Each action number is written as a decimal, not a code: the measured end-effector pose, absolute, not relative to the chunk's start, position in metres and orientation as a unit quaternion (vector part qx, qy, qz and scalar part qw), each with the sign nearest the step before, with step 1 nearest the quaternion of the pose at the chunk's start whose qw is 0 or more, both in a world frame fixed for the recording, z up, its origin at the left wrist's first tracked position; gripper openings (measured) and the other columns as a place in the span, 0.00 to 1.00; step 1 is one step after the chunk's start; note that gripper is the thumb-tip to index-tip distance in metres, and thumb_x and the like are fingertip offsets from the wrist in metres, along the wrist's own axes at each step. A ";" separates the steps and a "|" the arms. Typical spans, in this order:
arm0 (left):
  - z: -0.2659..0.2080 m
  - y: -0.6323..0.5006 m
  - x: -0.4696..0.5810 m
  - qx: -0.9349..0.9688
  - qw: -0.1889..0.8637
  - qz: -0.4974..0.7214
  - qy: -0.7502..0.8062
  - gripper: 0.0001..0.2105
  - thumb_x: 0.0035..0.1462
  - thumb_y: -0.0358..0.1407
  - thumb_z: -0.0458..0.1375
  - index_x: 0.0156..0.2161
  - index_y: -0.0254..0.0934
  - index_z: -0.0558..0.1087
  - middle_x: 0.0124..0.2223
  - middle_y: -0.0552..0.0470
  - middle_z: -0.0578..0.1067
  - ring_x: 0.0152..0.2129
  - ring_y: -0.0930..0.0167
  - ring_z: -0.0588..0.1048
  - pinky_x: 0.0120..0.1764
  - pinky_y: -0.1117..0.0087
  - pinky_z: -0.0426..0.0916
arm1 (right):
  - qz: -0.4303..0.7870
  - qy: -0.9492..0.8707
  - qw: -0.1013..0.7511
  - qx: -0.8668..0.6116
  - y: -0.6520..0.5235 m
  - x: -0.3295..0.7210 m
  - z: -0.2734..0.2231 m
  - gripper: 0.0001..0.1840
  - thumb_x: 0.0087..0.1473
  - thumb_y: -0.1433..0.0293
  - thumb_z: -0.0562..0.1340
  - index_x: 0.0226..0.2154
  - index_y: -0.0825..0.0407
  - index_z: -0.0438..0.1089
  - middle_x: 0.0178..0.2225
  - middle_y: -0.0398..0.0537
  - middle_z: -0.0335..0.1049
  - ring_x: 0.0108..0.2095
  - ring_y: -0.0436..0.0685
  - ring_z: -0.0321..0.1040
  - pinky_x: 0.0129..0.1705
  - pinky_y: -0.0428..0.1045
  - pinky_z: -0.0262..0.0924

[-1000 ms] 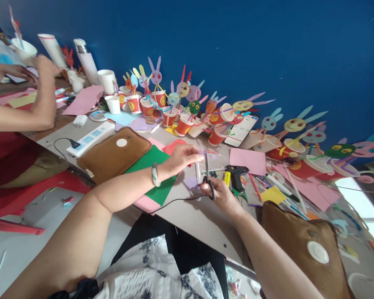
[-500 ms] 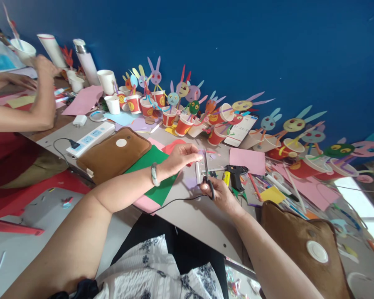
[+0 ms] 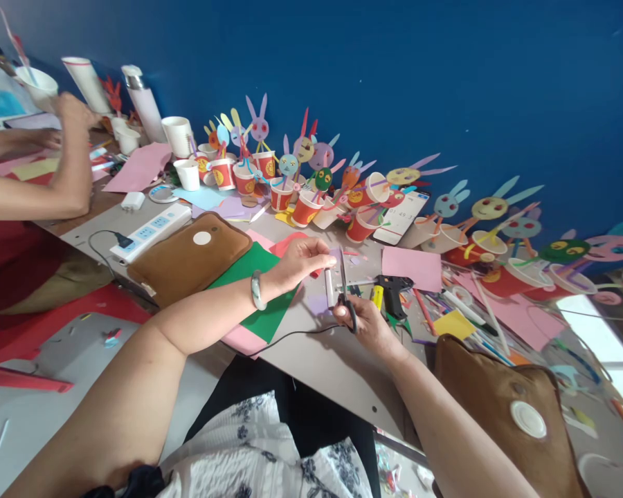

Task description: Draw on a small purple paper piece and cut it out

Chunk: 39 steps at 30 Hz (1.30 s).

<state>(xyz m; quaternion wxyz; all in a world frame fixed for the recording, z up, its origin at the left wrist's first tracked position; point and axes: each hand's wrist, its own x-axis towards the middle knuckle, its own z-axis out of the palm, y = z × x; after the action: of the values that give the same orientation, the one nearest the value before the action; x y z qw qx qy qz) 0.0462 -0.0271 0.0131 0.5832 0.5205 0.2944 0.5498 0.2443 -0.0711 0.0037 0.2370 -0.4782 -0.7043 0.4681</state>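
My right hand [image 3: 366,321] is closed around the handles of black-handled scissors [image 3: 343,277], whose blades point away from me. Facing it, my left hand [image 3: 306,263] pinches a small piece of light purple paper [image 3: 335,254] between thumb and fingertips, beside the blade tips. A short white stick [image 3: 329,287] shows just left of the scissors; whether it lies on the table or touches my hand I cannot tell. Beneath my left wrist is a green paper sheet [image 3: 262,304]. To the right of the scissors lies a black glue gun [image 3: 393,294] with a yellow part.
Paper cups with rabbit figures [image 3: 307,207] line the blue wall. A phone [image 3: 402,216] leans among them. Brown cushions [image 3: 192,256] flank both arms, with a power strip [image 3: 153,232] at left. Another person's arm [image 3: 41,197] works at far left. A pink sheet [image 3: 412,268] lies ahead.
My hands and the scissors stay almost in place. At far left, the other person's hand has shifted slightly.
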 end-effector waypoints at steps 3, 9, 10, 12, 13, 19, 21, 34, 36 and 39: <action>0.013 -0.026 0.046 0.518 0.584 0.553 0.290 0.10 0.50 0.38 0.64 0.28 0.35 0.69 0.24 0.57 0.72 0.20 0.78 0.68 0.29 0.72 0.66 | 0.475 -0.699 0.238 -0.478 -0.071 0.245 0.003 0.37 0.43 0.33 0.61 0.20 0.50 0.56 0.20 0.39 0.51 0.25 0.49 0.47 0.27 0.49 0.43; 0.013 -0.026 0.046 0.526 0.587 0.542 0.292 0.10 0.50 0.37 0.64 0.27 0.35 0.68 0.24 0.57 0.70 0.21 0.78 0.68 0.30 0.72 0.66 | 0.483 -0.705 0.239 -0.460 -0.071 0.245 0.006 0.37 0.43 0.32 0.59 0.21 0.51 0.59 0.21 0.40 0.55 0.25 0.50 0.50 0.28 0.49 0.47; 0.013 -0.026 0.046 0.529 0.587 0.538 0.292 0.10 0.50 0.37 0.64 0.27 0.35 0.68 0.24 0.57 0.70 0.22 0.78 0.68 0.30 0.72 0.66 | 0.483 -0.710 0.237 -0.455 -0.071 0.246 0.007 0.38 0.43 0.32 0.59 0.21 0.51 0.59 0.21 0.41 0.56 0.25 0.50 0.51 0.28 0.49 0.48; 0.013 -0.027 0.045 0.534 0.589 0.531 0.292 0.09 0.49 0.37 0.63 0.27 0.34 0.68 0.24 0.57 0.70 0.23 0.78 0.68 0.31 0.72 0.65 | 0.482 -0.719 0.229 -0.446 -0.070 0.246 0.008 0.38 0.43 0.31 0.59 0.22 0.51 0.60 0.22 0.41 0.57 0.26 0.51 0.51 0.28 0.49 0.48; 0.013 -0.027 0.045 0.537 0.590 0.527 0.292 0.09 0.49 0.36 0.63 0.27 0.34 0.68 0.25 0.56 0.70 0.23 0.78 0.68 0.31 0.72 0.65 | 0.480 -0.723 0.226 -0.443 -0.070 0.246 0.008 0.38 0.43 0.31 0.58 0.22 0.51 0.60 0.22 0.41 0.56 0.26 0.51 0.51 0.28 0.49 0.48; 0.014 -0.027 0.045 0.543 0.594 0.512 0.302 0.08 0.47 0.36 0.63 0.27 0.34 0.69 0.26 0.57 0.68 0.24 0.78 0.67 0.31 0.73 0.64 | 0.473 -0.736 0.222 -0.431 -0.071 0.246 0.009 0.38 0.45 0.31 0.57 0.22 0.51 0.59 0.22 0.41 0.56 0.26 0.51 0.51 0.28 0.49 0.48; 0.015 -0.027 0.045 0.544 0.595 0.509 0.301 0.08 0.47 0.35 0.63 0.27 0.34 0.69 0.26 0.57 0.68 0.24 0.78 0.67 0.32 0.73 0.63 | 0.475 -0.736 0.218 -0.430 -0.071 0.247 0.009 0.38 0.44 0.31 0.57 0.22 0.51 0.59 0.22 0.42 0.56 0.26 0.51 0.51 0.28 0.49 0.49; 0.016 -0.027 0.044 0.551 0.608 0.487 0.300 0.07 0.46 0.34 0.63 0.27 0.33 0.69 0.26 0.56 0.69 0.26 0.77 0.67 0.31 0.72 0.59 | 0.480 -0.727 0.210 -0.444 -0.071 0.246 0.011 0.39 0.42 0.30 0.58 0.21 0.51 0.59 0.21 0.40 0.55 0.25 0.50 0.49 0.27 0.48 0.46; 0.017 -0.028 0.044 0.553 0.607 0.485 0.299 0.08 0.46 0.35 0.63 0.26 0.33 0.69 0.26 0.56 0.69 0.26 0.77 0.67 0.31 0.72 0.59 | 0.482 -0.726 0.211 -0.443 -0.071 0.246 0.011 0.39 0.42 0.31 0.58 0.21 0.51 0.59 0.20 0.40 0.54 0.25 0.50 0.49 0.27 0.48 0.46; 0.017 -0.028 0.044 0.552 0.607 0.487 0.299 0.08 0.46 0.35 0.63 0.26 0.33 0.70 0.26 0.56 0.69 0.25 0.77 0.67 0.31 0.72 0.59 | 0.489 -0.724 0.215 -0.437 -0.071 0.246 0.011 0.39 0.42 0.31 0.59 0.21 0.51 0.60 0.21 0.40 0.55 0.25 0.50 0.49 0.27 0.48 0.46</action>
<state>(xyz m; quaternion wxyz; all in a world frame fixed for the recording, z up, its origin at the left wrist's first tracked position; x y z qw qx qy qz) 0.0442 -0.0281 0.0169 0.6068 0.5523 0.2992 0.4870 0.2455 -0.0711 0.0111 0.2146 -0.4369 -0.7236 0.4893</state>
